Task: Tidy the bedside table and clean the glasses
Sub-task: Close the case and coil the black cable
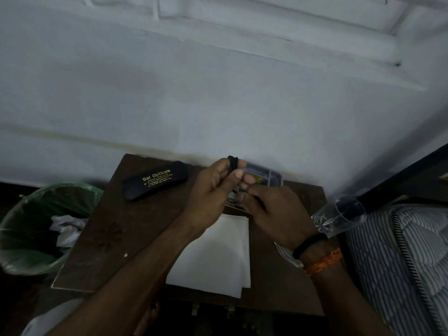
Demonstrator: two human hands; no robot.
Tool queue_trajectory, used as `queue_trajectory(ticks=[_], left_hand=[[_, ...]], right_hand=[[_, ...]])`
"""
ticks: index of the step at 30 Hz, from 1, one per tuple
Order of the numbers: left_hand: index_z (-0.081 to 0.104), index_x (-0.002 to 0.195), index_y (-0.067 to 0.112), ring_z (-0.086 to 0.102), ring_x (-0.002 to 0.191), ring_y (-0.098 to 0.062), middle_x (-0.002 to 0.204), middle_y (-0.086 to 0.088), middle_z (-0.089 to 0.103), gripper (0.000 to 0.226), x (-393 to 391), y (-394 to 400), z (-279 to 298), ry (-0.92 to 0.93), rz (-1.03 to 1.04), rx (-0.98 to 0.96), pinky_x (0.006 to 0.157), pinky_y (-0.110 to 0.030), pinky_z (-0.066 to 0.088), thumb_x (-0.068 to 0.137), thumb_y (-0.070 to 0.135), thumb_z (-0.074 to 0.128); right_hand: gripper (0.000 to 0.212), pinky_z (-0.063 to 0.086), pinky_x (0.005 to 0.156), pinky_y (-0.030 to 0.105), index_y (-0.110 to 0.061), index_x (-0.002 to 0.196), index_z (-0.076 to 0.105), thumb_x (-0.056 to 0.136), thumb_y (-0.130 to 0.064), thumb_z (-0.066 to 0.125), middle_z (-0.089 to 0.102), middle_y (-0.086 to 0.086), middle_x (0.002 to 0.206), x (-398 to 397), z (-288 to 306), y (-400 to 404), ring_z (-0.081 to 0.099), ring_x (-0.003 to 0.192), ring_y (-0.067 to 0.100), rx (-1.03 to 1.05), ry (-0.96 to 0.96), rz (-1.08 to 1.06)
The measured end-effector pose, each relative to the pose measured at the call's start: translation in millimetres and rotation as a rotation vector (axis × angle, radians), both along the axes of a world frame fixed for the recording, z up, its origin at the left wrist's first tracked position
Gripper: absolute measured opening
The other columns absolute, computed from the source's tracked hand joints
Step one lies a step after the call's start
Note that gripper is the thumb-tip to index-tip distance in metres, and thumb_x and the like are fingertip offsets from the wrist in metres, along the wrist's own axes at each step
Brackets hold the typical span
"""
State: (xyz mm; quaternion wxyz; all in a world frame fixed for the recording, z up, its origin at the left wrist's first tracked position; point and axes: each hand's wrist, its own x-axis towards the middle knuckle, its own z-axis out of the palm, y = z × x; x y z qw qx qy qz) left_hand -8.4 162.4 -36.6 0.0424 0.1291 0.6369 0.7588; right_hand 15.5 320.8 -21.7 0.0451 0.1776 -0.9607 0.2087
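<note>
Two bare forearms, sleeveless as far as visible, entering from the near edge. Left hand point(211, 190) without rings or bands; left wrist unadorned. Right hand point(274, 209) likewise ringless. On the right wrist, a plain black band point(309, 244) fitting closely, and just nearer along the forearm an orange thread bracelet point(323, 261), fuzzy and knotted in texture. Short, trimmed fingernails, pale at the thumb of the left hand.

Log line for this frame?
left hand: holds black bands | right hand: fingers curled, hold unclear | glasses case: closed on table
</note>
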Motion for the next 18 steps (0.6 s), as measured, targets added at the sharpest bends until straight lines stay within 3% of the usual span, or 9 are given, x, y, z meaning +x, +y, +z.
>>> queue_trajectory(ticks=[2,4,7,11,14,18], left_hand=[[0.057,0.124,0.0,0.069,0.091,-0.014,0.097,-0.011,0.072,0.026,-0.5,0.5,-2.1,0.06,0.033,-0.083,0.083,-0.028,0.057,0.101,0.008,0.048],[0.059,0.121,0.008,0.069,0.095,-0.016,0.096,-0.005,0.072,0.023,-3.7,-1.9,-8.5,0.136,0.054,-0.223,0.089,-0.039,0.056,0.102,0.016,0.049],[0.06,0.11,0.014,0.066,0.09,-0.017,0.094,0.0,0.068,0.018,-3.0,-3.1,-15.2,0.214,-0.017,-0.406,0.082,-0.046,0.053,0.103,0.024,0.046],[0.061,0.096,0.015,0.063,0.082,-0.015,0.083,0.003,0.064,0.027,4.9,2.5,-9.3,0.135,-0.128,-0.311,0.08,-0.031,0.052,0.105,0.027,0.038],[0.062,0.091,0.027,0.059,0.073,-0.014,0.074,-0.002,0.061,0.031,6.9,2.9,-2.7,0.084,-0.236,-0.281,0.075,-0.03,0.049,0.105,0.028,0.035],[0.062,0.095,-0.001,0.049,0.069,-0.019,0.067,-0.01,0.049,0.037,6.3,0.1,4.5,-0.041,-0.323,-0.084,0.073,-0.023,0.044,0.105,0.021,0.034]], right_hand=[[0.027,0.027,0.048,0.017,-0.034,0.071,0.048,0.097,-0.036,0.055,0.042,-0.013,0.051,1.4,5.6,2.3,0.044,0.046,0.006,-0.022,0.04,-0.014],[0.03,0.029,0.048,0.02,-0.034,0.067,0.047,0.094,-0.035,0.06,0.042,-0.013,0.05,2.5,10.6,4.7,0.044,0.046,0.006,-0.091,0.083,-0.029],[0.027,0.035,0.049,0.026,-0.029,0.066,0.051,0.09,-0.037,0.058,0.044,-0.012,0.051,3.5,20.2,6.3,0.044,0.048,0.006,-0.179,0.192,-0.059],[0.022,0.039,0.053,0.025,-0.019,0.075,0.063,0.092,-0.032,0.06,0.049,-0.014,0.061,0.4,22.0,11.4,0.044,0.054,0.002,-0.157,0.344,-0.046],[0.019,0.05,0.059,0.034,-0.012,0.082,0.068,0.092,-0.027,0.063,0.064,-0.001,0.072,-3.6,16.7,17.8,0.058,0.064,0.014,-0.132,0.455,-0.068],[0.021,0.051,0.068,0.034,-0.011,0.088,0.069,0.096,-0.024,0.055,0.067,0.0,0.083,-7.5,10.3,20.2,0.062,0.075,0.016,-0.282,0.42,-0.101]])
